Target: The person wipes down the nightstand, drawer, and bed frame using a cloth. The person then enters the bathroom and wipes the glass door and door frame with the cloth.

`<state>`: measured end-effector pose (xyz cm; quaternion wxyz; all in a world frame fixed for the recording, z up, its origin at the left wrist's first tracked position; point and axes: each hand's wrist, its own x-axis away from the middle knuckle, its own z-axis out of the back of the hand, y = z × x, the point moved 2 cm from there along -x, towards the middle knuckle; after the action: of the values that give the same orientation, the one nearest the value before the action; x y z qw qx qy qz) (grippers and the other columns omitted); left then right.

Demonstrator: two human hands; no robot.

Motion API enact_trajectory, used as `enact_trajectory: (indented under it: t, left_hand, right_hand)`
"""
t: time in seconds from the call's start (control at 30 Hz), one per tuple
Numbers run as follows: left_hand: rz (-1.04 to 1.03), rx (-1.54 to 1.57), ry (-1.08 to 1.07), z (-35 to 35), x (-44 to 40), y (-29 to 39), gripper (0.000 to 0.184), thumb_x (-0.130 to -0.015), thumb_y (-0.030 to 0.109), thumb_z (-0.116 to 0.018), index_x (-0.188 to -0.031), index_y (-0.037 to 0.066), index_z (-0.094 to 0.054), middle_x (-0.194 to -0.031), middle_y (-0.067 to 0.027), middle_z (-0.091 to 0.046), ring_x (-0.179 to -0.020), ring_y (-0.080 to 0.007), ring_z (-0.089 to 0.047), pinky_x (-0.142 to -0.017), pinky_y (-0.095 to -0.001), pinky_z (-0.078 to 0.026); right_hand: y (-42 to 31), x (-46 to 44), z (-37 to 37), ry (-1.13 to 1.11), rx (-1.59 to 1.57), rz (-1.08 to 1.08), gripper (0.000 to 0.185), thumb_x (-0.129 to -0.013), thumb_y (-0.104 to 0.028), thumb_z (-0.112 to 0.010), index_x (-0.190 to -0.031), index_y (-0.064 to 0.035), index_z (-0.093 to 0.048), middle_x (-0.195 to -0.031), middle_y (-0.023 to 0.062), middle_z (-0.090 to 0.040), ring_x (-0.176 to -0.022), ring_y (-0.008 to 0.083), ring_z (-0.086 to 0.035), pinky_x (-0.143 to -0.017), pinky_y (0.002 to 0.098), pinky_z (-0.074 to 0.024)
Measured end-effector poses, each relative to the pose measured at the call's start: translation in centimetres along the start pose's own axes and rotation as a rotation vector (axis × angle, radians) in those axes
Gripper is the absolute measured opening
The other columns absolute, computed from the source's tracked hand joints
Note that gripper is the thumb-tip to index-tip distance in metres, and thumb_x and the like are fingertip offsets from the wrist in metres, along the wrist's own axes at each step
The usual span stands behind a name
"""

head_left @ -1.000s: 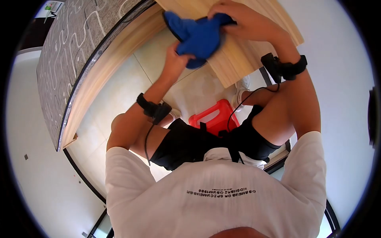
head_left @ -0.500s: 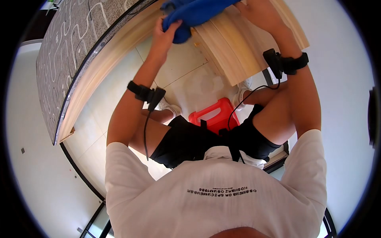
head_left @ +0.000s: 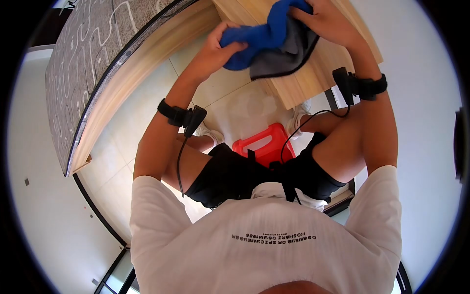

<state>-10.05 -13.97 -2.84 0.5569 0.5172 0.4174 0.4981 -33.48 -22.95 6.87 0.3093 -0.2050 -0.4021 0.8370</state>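
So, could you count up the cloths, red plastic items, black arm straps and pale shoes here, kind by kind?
Cloth: 1, the blue and grey cloth held by the left hand and right hand
Red plastic item: 1
Black arm straps: 2
Pale shoes: 2
Total: 6

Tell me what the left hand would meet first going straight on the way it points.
First the bunched blue-and-gray cloth, which the left hand already grips; past it, probably the pale wooden furniture, though depth is unclear here.
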Motion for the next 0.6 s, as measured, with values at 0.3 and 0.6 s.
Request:
enact_trajectory:
  t: [0.3,0.6]
  left_hand:
    - [-0.387,-0.416,0.312,1.1,-2.2,-0.4,0.049,-0.081,0.010,-0.075,-0.126,0.016,-0.058,-0.117,-0.0036,-0.057,-0.108,-0.0149,-0.057,-0.090,-0.0280,-0.047]
    - [-0.335,-0.360,-0.214,0.2,-0.7,0.7,0.050,-0.071,0.000,-0.075,-0.118,0.010,-0.066,-0.123,-0.0035,-0.056,-0.113,-0.0198,-0.057,-0.098,-0.0298,-0.044]
  right_hand:
    - [0.9,-0.5,-0.9,0.193,0.223,0.397,0.038,-0.078,0.001,-0.062,-0.115,-0.0027,-0.053,-0.107,0.0173,-0.059,-0.101,0.0317,-0.058,-0.089,0.0377,-0.0461]
    - [2.1,0.4,-2.2,-0.587,0.176,-0.055,0.033,-0.078,-0.019,-0.074,-0.108,-0.0096,-0.064,-0.089,0.0082,-0.060,-0.087,0.0193,-0.058,-0.077,0.0333,-0.0467]
